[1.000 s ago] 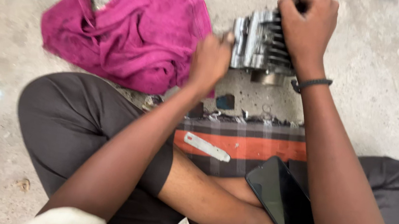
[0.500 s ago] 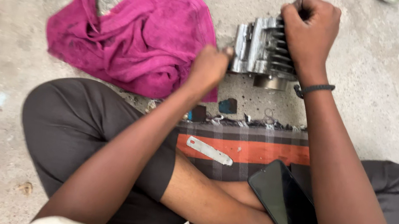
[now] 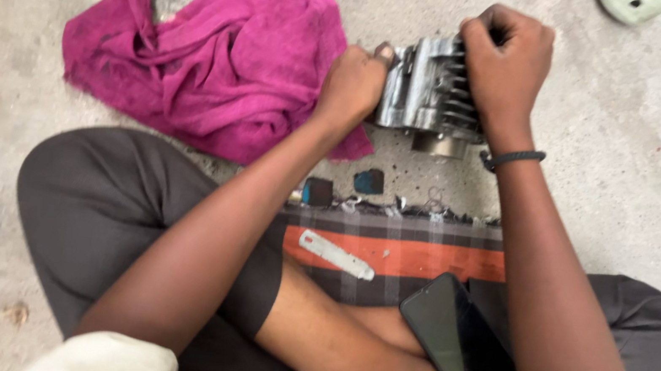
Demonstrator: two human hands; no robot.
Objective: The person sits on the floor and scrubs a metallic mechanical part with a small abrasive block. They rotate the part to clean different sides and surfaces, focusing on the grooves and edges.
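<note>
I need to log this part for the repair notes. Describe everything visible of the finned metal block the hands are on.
The finned metal block looks like grey cast metal, dull and worn, with a row of thin parallel fins on its right side and a short round sleeve poking out below. It sits on the concrete floor. The right hand grips over the fins from above; the left hand presses its left face, beside the pink cloth.
</note>
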